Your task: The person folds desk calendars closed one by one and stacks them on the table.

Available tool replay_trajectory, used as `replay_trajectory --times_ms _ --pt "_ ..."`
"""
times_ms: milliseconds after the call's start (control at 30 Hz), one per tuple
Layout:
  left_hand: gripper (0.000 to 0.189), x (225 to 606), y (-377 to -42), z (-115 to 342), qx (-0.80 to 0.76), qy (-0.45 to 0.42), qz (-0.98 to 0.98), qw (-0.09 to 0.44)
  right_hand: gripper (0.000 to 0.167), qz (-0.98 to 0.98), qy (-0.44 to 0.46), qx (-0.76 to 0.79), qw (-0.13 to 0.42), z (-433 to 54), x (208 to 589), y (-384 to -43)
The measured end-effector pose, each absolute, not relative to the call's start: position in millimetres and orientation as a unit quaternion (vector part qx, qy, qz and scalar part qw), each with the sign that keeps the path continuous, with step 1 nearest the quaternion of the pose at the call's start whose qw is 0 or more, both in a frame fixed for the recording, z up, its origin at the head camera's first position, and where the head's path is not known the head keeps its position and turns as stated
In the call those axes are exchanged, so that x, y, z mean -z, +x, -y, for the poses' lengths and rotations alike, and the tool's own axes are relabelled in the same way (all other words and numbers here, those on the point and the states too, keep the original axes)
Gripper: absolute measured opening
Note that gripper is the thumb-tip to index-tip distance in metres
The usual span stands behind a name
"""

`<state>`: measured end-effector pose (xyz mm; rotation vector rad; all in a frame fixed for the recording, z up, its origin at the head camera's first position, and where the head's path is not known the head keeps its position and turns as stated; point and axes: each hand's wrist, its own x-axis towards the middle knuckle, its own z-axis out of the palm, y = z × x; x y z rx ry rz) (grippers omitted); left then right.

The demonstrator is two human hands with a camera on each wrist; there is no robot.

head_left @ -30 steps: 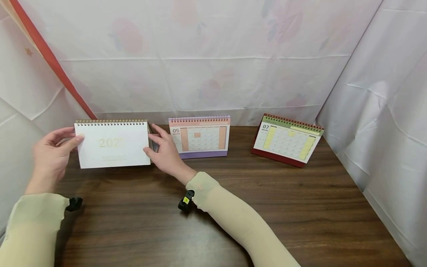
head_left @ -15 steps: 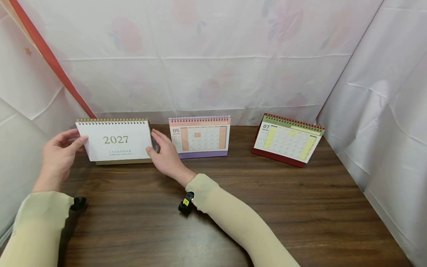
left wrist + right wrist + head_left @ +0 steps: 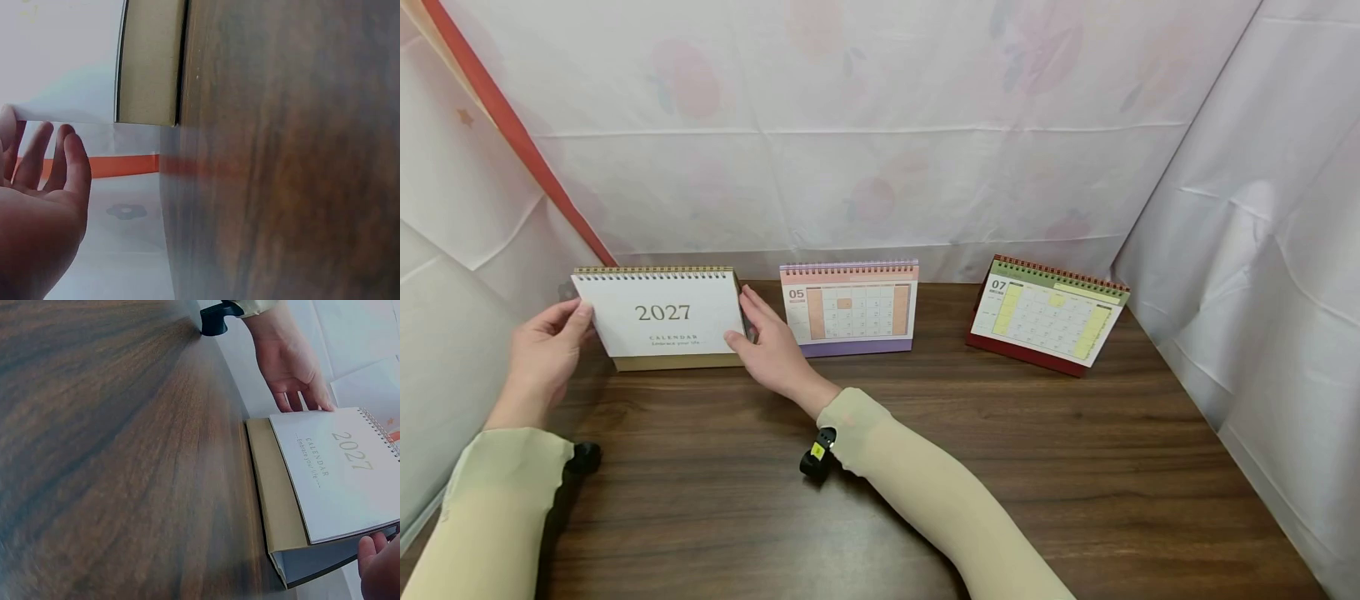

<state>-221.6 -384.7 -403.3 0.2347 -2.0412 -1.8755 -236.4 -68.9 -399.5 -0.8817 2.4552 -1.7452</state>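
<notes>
A white desk calendar [image 3: 658, 321] with "2027" in gold stands at the left of the table, on a tan tent-shaped base with spiral binding along its top. My left hand [image 3: 550, 346] pinches the left edge of its front page between thumb and index finger; the other fingers [image 3: 75, 162] curl beside it, off the calendar. My right hand [image 3: 775, 346] holds the right side, thumb at the front edge and fingers along the open end of the base. In the right wrist view the same calendar [image 3: 340, 469] shows its cover lying flat against the base.
To the right stand a pink and purple desk calendar [image 3: 857, 308] marked 05 and a green and red desk calendar [image 3: 1048, 312] marked 07, turned slightly. White curtains [image 3: 880, 167] hang behind and at both sides of the wooden table [image 3: 1000, 450].
The front page of the white calendar has swung down and back against its base, showing the tan strip below. My left hand has shifted slightly right; my right hand has barely moved.
</notes>
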Motion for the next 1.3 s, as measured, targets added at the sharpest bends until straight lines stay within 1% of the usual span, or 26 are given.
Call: replay_trajectory --times_ms 133,333,533,700,1067,1167,1300 --pt "0.017 405 -222 389 0.668 0.077 0.722 0.164 0.06 -0.79 -0.28 0.546 0.01 67 397 -237" --pt "0.015 404 -224 390 0.699 0.06 0.694 0.162 0.058 -0.79 -0.28 0.545 0.021 64 393 -237" --pt "0.023 402 -224 391 0.692 0.087 0.701 0.149 0.058 -0.792 -0.281 0.542 0.026 63 393 -239" --pt "0.026 400 -223 391 0.708 0.092 0.685 0.144 0.056 -0.791 -0.282 0.541 0.026 63 394 -239" --pt "0.02 391 -215 393 0.713 0.08 0.678 0.157 0.054 -0.793 -0.298 0.531 0.024 58 383 -234" --pt "0.018 385 -209 392 0.699 0.076 0.694 0.156 0.055 -0.796 -0.309 0.521 0.016 56 379 -230" --pt "0.019 378 -200 390 0.67 0.083 0.721 0.155 0.055 -0.795 -0.325 0.512 0.001 51 373 -224"
